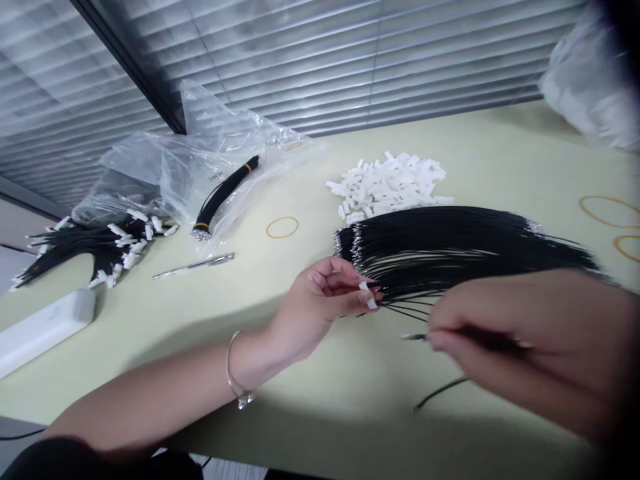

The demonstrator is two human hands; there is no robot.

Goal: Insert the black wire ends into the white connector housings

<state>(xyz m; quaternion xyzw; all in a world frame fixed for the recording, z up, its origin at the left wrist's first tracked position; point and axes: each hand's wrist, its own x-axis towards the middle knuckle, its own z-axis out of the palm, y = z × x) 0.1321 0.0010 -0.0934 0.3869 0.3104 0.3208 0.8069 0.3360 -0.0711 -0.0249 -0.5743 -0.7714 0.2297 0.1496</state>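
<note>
My left hand (320,297) is closed in a pinch on a small white plastic connector housing (367,288), just at the near left edge of a large bundle of black wires (440,240). Metal terminals line the ends of that bundle. Closer to me, my right hand (530,340) pinches a black wire (417,337), whose metal-tipped end points left toward the housing, apart from it. A black wire end (437,392) also sticks out below the right hand. Behind the bundle lies a heap of loose white housings (393,183).
At left are black wires with white housings (75,250), a pen (193,265) and a white box-like object (47,330). A banded wire bundle (227,193) lies on a clear plastic bag (175,160). Rubber bands (283,219) lie about; another bag (595,80) stands back right.
</note>
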